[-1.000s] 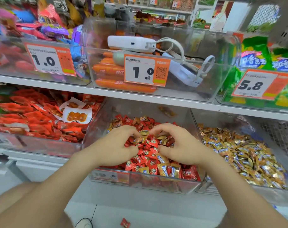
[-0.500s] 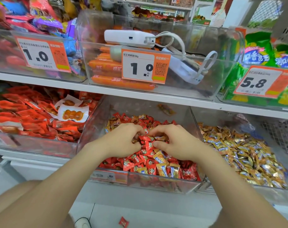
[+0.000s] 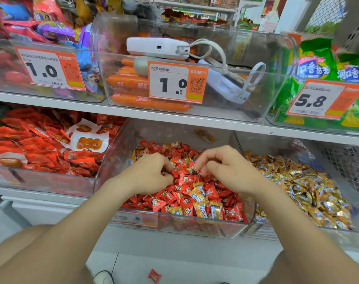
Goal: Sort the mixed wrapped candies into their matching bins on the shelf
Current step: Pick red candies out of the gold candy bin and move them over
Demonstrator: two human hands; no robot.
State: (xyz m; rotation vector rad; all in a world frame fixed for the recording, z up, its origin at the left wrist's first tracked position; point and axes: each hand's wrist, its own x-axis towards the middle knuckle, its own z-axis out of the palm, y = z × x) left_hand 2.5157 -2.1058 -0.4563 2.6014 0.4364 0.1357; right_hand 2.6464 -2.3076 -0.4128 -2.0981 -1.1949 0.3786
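My left hand (image 3: 148, 174) and right hand (image 3: 227, 168) are in the middle bin (image 3: 205, 225) on the lower shelf (image 3: 164, 239). The fingers are curled on the mixed red candies (image 3: 184, 179) and gold candies (image 3: 199, 194); whether they pinch one, I cannot tell.

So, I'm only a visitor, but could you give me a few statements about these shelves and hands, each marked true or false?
1. The left hand and the right hand are both in the middle clear plastic bin of red wrapped candies. True.
2. That bin holds red candies only. False: gold wrapped candies lie mixed in near its front.
3. The clear plastic bin on the right holds a gold candy pile. True.
4. The white power bank lies in that right bin too. False: it lies in the upper clear bin, over orange sausages.
5. A single red candy lies on the floor. True.
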